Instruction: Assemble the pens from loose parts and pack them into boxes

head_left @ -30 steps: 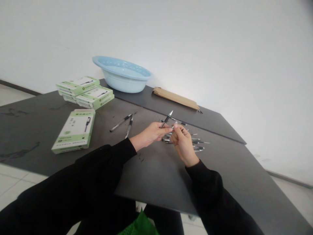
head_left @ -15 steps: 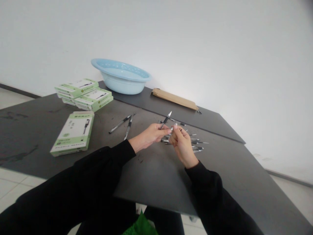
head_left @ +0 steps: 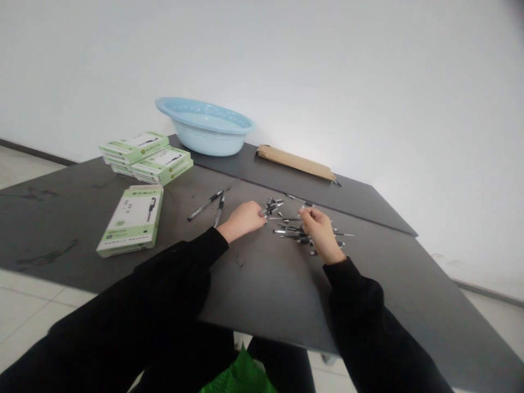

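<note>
My left hand (head_left: 244, 219) is closed on a black pen (head_left: 271, 208) whose tip points right, low over the dark table (head_left: 254, 273). My right hand (head_left: 320, 230) is curled beside a pile of loose pen parts (head_left: 301, 229), its fingertips pinched near a small piece I cannot make out. The hands are a short gap apart. Two finished black pens (head_left: 210, 203) lie to the left of my left hand.
A green and white pen box (head_left: 133, 219) lies flat at the left, with a stack of the same boxes (head_left: 146, 156) behind it. A light blue basin (head_left: 206, 126) and a brown envelope (head_left: 295, 162) sit at the back by the white wall.
The hands have come apart and dropped toward the table. The pen in my left hand has tipped from pointing up to nearly level. My right hand moved right over the parts pile.
</note>
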The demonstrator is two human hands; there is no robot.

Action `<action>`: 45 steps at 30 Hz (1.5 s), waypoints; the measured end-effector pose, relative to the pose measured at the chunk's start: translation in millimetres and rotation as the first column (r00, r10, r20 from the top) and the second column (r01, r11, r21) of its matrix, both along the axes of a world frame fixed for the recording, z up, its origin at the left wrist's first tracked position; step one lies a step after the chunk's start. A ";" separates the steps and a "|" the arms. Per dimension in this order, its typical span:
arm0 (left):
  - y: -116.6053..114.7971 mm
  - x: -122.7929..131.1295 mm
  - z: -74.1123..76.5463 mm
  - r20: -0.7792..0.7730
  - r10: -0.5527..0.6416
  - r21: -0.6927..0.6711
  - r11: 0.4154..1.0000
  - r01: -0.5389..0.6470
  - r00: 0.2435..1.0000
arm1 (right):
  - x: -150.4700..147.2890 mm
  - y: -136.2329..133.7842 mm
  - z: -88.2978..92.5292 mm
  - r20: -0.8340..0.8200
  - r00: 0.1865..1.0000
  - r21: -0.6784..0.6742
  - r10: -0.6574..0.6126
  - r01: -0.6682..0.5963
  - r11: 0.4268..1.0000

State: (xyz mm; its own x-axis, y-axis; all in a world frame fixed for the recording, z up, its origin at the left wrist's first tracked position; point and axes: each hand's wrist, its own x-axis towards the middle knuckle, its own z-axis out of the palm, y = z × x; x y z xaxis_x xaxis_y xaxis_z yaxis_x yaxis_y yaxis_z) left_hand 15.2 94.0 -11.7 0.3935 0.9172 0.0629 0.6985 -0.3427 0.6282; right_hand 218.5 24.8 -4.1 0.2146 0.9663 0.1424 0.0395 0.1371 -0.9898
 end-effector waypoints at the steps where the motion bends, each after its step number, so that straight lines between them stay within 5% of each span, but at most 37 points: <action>1: 1.6 -0.9 -2.8 -0.043 0.012 0.013 1.000 -0.012 0.999 | 0.0 0.2 -1.7 0.037 0.999 0.008 -0.016 0.016 1.000; 7: 3.4 -2.1 -9.3 -0.117 0.010 0.045 0.999 -0.005 0.993 | -5.7 -3.0 -2.2 0.142 0.988 0.048 -0.060 0.054 0.997; 12: -1.4 -1.9 -1.8 -0.052 -0.015 0.043 0.999 0.017 0.999 | -0.9 -2.1 -1.0 0.054 0.995 0.020 -0.085 0.084 0.996; 18: -13.8 -2.0 25.7 0.217 -0.308 -0.018 0.948 0.319 0.926 | 6.7 -6.1 17.8 -0.237 0.971 0.013 -0.031 0.036 0.999; 23: -21.3 -2.2 33.4 0.332 -0.401 -0.131 0.877 0.463 0.854 | 7.6 -13.5 34.9 -0.299 0.951 0.067 0.078 -0.060 0.996; 45: -22.2 1.8 23.1 0.481 -0.367 -0.214 0.831 0.513 0.796 | -5.7 -22.1 33.4 -0.232 0.962 0.059 0.144 -0.134 0.989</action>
State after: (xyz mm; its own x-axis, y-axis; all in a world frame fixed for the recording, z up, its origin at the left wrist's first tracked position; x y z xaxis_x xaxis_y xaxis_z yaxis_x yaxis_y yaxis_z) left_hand 17.0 71.8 11.5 0.7634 0.6442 0.0467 0.1783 -0.2797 0.9434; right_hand 212.7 2.7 29.3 0.1111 0.9832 0.1451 -0.2158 0.1664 -0.9622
